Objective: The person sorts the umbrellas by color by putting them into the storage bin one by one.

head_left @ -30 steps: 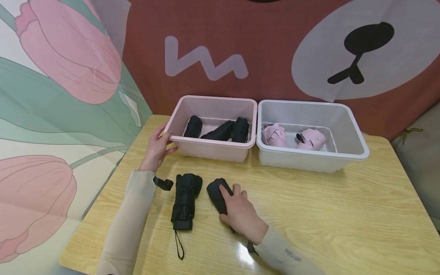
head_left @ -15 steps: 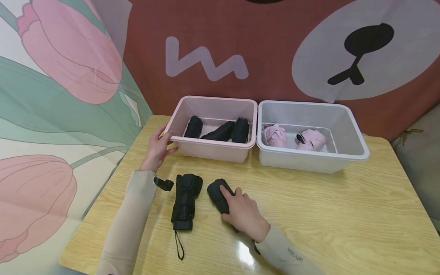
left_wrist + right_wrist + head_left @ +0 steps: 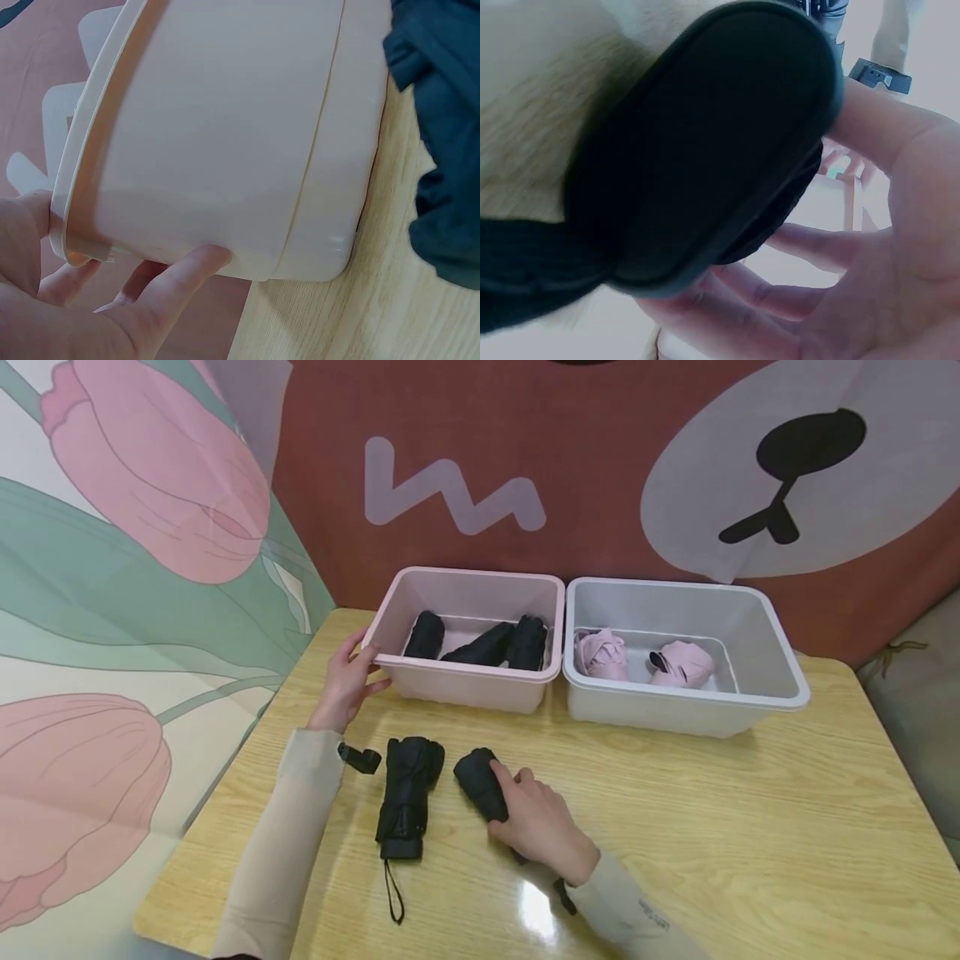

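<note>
My left hand [image 3: 347, 687] holds the near left corner of a pink plastic bin [image 3: 465, 683], its fingers at the rim and side wall. In the left wrist view one digit lies against the bin's outer wall [image 3: 225, 150]. My right hand [image 3: 542, 825] grips a folded black umbrella [image 3: 480, 783] that lies slanted on the table. The right wrist view has the umbrella's dark flat end [image 3: 705, 142] close up, fingers around it and a strap [image 3: 532, 262] hanging off. A second folded black umbrella [image 3: 405, 797] with a wrist loop lies between the two arms.
Several black rolled bundles, one of them a dark bundle [image 3: 426, 635] at the left, lie inside the pink bin. Beside it stands a light grey bin [image 3: 675, 710] holding two pink folded bundles [image 3: 602, 653]. Both bins stand near the back of the wooden table [image 3: 750, 827], before a printed cloth.
My right hand has shifted slightly to the right and down over the black umbrella. The left hand keeps its place on the pink bin; the head view has moved a little.
</note>
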